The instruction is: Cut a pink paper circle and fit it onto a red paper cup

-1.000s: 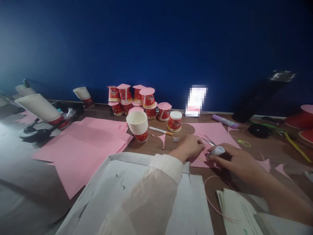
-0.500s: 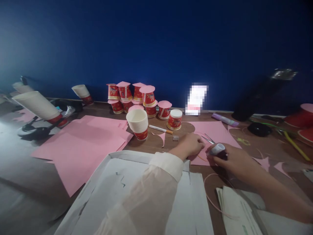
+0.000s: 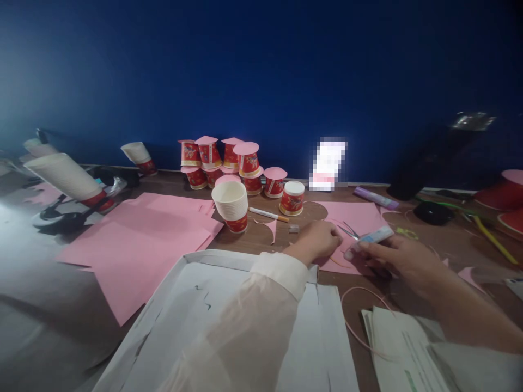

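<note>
My left hand (image 3: 321, 238) is closed, with its fingers curled down at the left part of a pink paper sheet (image 3: 362, 211). Whatever it may pinch is hidden behind the knuckles. To its right, my right hand (image 3: 402, 256) grips a glue stick (image 3: 376, 236), a white tube with a light blue label, tilted with one end toward the left hand. Scissors (image 3: 348, 231) lie on the pink sheet between the hands, their blades showing and their handles covered. An upside-down red paper cup (image 3: 292, 200) with a white base stands just beyond my left hand.
Several red cups with pink paper tops (image 3: 248, 160) are stacked by the blue wall. A stack of paper cups (image 3: 230, 204), a marker (image 3: 267, 215) and a purple tube (image 3: 376, 198) stand or lie nearby. Pink sheets (image 3: 151, 223) lie left, a white box (image 3: 171, 332) in front.
My right hand has turned the glue stick from pointing its end at me to lying sideways. My left hand has stayed nearly in place.
</note>
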{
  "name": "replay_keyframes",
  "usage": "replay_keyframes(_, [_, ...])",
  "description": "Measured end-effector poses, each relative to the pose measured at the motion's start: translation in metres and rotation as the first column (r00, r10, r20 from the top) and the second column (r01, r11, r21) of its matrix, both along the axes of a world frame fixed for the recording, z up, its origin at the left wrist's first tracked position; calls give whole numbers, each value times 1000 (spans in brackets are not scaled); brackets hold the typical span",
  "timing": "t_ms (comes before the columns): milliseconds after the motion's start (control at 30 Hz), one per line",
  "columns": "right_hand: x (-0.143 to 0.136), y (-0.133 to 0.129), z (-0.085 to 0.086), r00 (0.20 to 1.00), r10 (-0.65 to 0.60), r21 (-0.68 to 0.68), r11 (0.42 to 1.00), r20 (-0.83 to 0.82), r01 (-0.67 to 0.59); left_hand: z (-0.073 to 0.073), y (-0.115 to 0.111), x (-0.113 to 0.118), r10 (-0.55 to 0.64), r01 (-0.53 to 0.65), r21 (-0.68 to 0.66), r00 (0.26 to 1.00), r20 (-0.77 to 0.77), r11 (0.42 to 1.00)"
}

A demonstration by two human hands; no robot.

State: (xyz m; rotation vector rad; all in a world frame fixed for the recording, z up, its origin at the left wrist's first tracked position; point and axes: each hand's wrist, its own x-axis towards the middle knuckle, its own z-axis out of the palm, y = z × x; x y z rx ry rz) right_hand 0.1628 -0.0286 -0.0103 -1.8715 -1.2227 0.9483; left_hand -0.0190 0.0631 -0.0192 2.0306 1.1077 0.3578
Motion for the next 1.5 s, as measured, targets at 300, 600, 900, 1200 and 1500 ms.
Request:
replay_keyframes(300, [5, 1, 8, 999, 43, -54, 998, 5, -42, 1, 0, 2, 2, -3, -25, 1000, -11, 1000])
replay_keyframes(600, [4, 0, 6, 875, 229, -64, 973, 427, -224, -2, 0, 1, -3, 4, -35, 1000, 20, 999])
replay_keyframes(900, [-10, -1, 10, 832, 261, -80, 964, 491, -255, -5, 2, 1, -5, 6, -18, 1000, 22, 1000])
replay_keyframes(1200, [-24, -3, 8, 710, 309, -104, 943, 633, -317, -4, 2, 2, -11, 11, -19, 1000, 2, 1000])
replay_keyframes(1500, [-37, -3, 10, 650, 229, -138, 972, 725, -189, 2, -3, -1, -43, 46, 82, 998, -38, 996])
